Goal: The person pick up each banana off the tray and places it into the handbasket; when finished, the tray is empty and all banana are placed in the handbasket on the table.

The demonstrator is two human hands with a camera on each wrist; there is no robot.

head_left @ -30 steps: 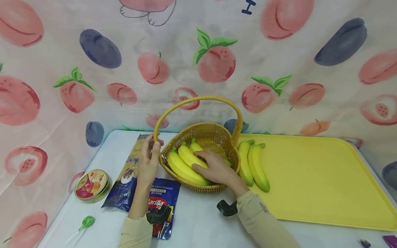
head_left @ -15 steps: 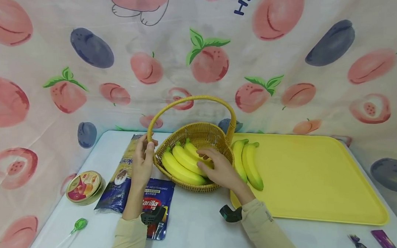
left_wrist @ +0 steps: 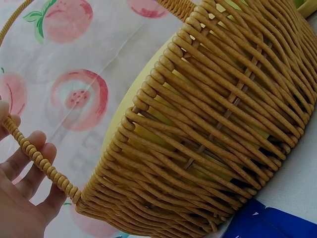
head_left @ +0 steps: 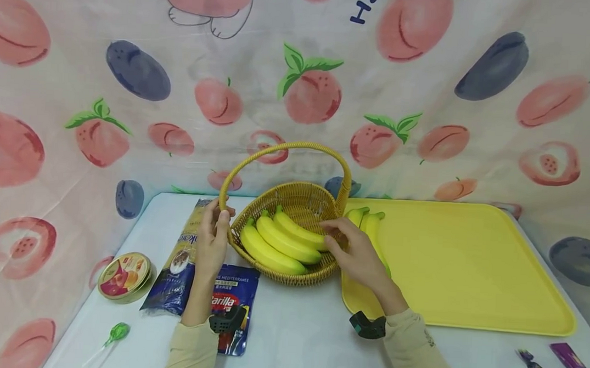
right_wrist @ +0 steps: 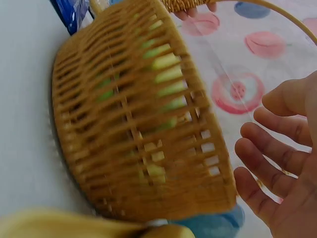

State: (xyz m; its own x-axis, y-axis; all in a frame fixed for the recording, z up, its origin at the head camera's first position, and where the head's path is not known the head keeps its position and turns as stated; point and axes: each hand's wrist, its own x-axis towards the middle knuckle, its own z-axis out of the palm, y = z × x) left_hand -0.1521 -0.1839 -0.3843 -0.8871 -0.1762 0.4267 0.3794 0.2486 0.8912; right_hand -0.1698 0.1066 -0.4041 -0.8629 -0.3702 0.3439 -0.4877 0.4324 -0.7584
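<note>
A woven wicker basket stands mid-table, its tall handle arching above. Inside lie three yellow bananas, side by side with their green stems toward the back. My left hand holds the handle's lower left end; in the left wrist view, its fingers curl around the wrapped cane. Over the basket's right rim hovers my right hand, its fingers loosely bent and holding nothing, as the right wrist view also shows. Two more bananas lie on the yellow tray's left edge, partly hidden behind that hand.
The yellow tray fills the right side. Left of the basket are a pasta bag, a blue Barilla pouch, a round tin and a green lollipop. Two wrapped candies lie front right.
My right hand has let go of the rear banana in the basket and drawn back to the right, over the rim. The left hand stays on the handle. The head view has shifted slightly.
</note>
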